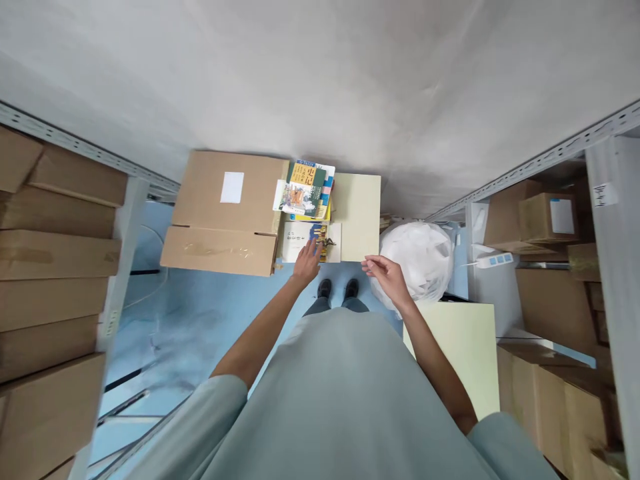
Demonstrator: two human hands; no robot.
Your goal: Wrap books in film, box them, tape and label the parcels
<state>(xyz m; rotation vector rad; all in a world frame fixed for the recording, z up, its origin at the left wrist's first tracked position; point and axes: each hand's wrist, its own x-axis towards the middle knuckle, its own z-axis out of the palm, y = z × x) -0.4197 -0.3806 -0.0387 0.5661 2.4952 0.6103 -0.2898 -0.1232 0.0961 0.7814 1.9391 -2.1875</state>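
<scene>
A white book (pixel 296 241) with dark writing and a blue-and-yellow picture lies near the front edge of the pale table (pixel 361 217). My left hand (pixel 306 262) reaches over its lower edge, fingers spread and tips on or just above the cover. Behind it, several books are stacked unevenly, topped by a green-and-white book (pixel 303 193) with a yellow title block. A small dark item lies on the white book's right part, too small to make out. Off the table's front right corner, my right hand (pixel 387 275) hovers with loosely bent fingers and nothing visible in them.
A large cardboard box (pixel 210 193) stands left of the books. Right of the table sits a stuffed white plastic bag (pixel 417 257), with a pale board (pixel 460 353) nearer me. Racks of cardboard boxes (pixel 55 253) flank both sides. A power strip (pixel 495 261) hangs at right.
</scene>
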